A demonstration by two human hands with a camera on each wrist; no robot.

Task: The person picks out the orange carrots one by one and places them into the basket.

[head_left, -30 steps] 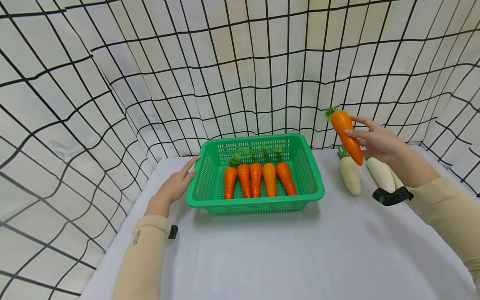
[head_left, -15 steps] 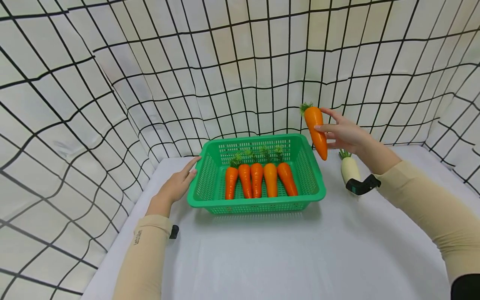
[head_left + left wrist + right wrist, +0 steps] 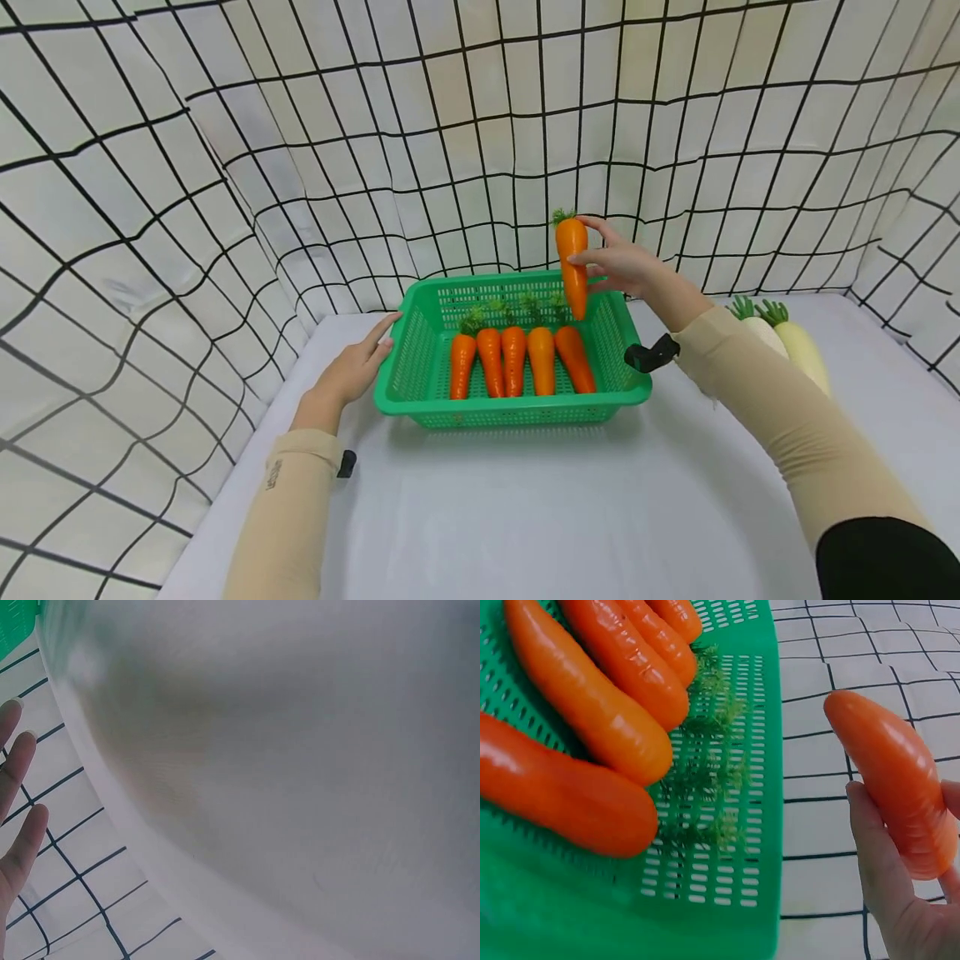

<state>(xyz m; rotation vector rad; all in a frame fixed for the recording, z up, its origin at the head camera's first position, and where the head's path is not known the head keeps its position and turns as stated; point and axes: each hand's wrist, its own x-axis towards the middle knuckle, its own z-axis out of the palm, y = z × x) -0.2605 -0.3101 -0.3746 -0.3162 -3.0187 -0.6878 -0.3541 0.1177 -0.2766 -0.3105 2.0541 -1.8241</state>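
A carrot (image 3: 573, 258) with a green tuft hangs tip-down above the back right of a green basket (image 3: 517, 406). My right hand (image 3: 626, 265) pinches it between thumb and fingers; the right wrist view shows the same carrot (image 3: 892, 772) beside the basket wall. Several carrots (image 3: 541, 358) lie side by side inside the basket, tufts toward the back wall. At the basket's left rim rests my left hand (image 3: 352, 371), fingers extended and touching the edge. In the left wrist view only some of its fingers (image 3: 16, 772) show.
White radishes (image 3: 801, 350) with green tops lie on the white table (image 3: 517, 517) at the right, partly hidden by the right forearm. A black wire grid (image 3: 510, 177) over white cloth stands behind and to the sides.
My right hand has carried the carrot leftward from above the radishes to over the basket, and the carrot now hangs more upright. The left hand stays at the rim.
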